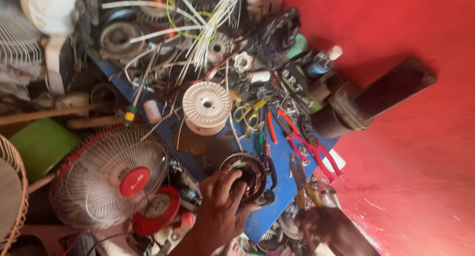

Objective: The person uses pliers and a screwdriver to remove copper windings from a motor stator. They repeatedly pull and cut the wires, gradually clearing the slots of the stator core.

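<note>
Left hand (217, 211) fingers clamped on round motor stator (246, 173), lower centre on blue tabletop (277, 186). Right hand (326, 229), lower right, blurred, fingers closed on yellow-handled tool (301, 186). Winding work; next needs steady stator, tool tip in.

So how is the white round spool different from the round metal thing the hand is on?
The white plastic spool is pale, while the round metal motor part is dark. Its top is flat with a small centre hole, while the motor part is hollow. The spool lies untouched, while the left hand rests on the motor part. Both are round and lie on the blue board.
</note>
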